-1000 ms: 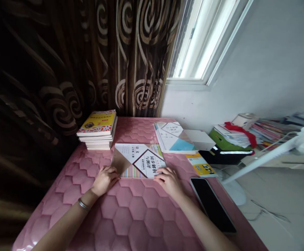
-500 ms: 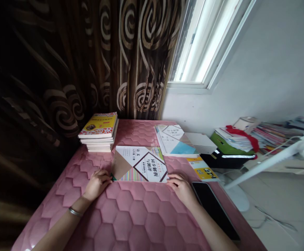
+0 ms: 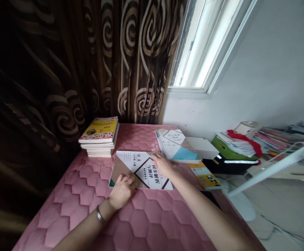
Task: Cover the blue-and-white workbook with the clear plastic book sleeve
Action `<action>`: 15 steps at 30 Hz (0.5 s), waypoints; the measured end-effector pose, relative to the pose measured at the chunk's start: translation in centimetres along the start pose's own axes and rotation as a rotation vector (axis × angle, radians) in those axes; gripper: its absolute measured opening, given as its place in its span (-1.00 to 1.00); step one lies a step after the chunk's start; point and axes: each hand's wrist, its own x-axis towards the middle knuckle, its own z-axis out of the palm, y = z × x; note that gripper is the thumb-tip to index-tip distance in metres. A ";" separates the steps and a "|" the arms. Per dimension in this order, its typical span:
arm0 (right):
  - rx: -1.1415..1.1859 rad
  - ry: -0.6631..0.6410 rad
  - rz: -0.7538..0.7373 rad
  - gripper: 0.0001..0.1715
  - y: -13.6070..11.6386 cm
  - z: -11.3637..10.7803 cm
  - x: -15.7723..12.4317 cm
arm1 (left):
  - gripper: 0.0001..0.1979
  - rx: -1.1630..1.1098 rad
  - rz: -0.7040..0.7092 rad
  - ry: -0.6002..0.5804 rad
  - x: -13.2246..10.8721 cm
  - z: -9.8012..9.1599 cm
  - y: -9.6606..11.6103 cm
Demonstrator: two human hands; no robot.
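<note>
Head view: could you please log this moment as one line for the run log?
book: lying on pink quilted surface | left hand: at near edge | right hand: at far right corner

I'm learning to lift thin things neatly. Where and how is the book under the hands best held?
The book lies flat, cover up, so its edges offer the hold. The near edge, pinched top and bottom from the person's side, is probably best: it faces the person, while a white-and-blue book lies close to the far right corner.

Smooth paper workbook (image 3: 144,172), shiny metal bangle (image 3: 99,213), satiny cloth curtain (image 3: 115,69), and matt wall (image 3: 267,69)
</note>
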 end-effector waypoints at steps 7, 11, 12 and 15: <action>-0.050 -0.143 0.102 -0.50 -1.5 1.5 6.5 | -0.81 0.141 0.128 0.005 0.7 1.4 0.3; -0.019 -0.145 0.100 -0.60 -1.5 1.0 6.8 | -0.81 0.186 0.155 -0.005 -0.8 1.0 -1.3; -0.003 -0.146 0.105 -0.63 -1.4 0.9 6.6 | -0.81 0.194 0.160 -0.013 -1.3 0.9 -2.1; 0.069 -0.154 0.142 -0.70 -1.2 0.7 5.6 | -0.79 0.218 0.152 -0.049 -2.2 0.3 -4.9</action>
